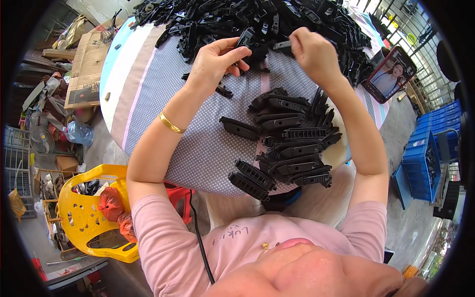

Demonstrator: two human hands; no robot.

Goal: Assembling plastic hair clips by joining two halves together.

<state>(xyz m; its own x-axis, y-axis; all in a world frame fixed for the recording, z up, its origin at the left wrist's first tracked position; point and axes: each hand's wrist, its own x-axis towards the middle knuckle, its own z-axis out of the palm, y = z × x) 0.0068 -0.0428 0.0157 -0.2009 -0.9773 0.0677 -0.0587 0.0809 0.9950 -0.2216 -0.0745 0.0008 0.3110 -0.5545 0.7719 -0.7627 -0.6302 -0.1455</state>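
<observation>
Seen from above, a person in a pink shirt sits at a rounded bench (193, 158) covered in striped and dotted cloth. Both hands are raised over its far half, in front of a large heap (208, 22) of black plastic parts.

The left hand (216, 60) pinches one black part (245, 37) between thumb and forefinger, near the heap's edge; its other fingers curl loosely. The right hand (319, 55) is apart from it, to the right, with its fingers curled inward. A small grey strip (282, 45) shows just beside the right thumb; whether the fingers grip it or it lies behind them, I cannot tell.

Nearer the body, a cluster (292, 143) of similar long black parts lies in overlapping rows, with one part (239, 128) at its left side and a pair (251, 179) near the bench's front edge.

The step in hand appears to be working on single parts, one at a time, with the near cluster perhaps the finished ones. The next move seems to call for a steady left pinch and careful lining up of the right fingers with the part, clear of the heap.

A phone (391, 74) stands tilted at the bench's right side.
</observation>
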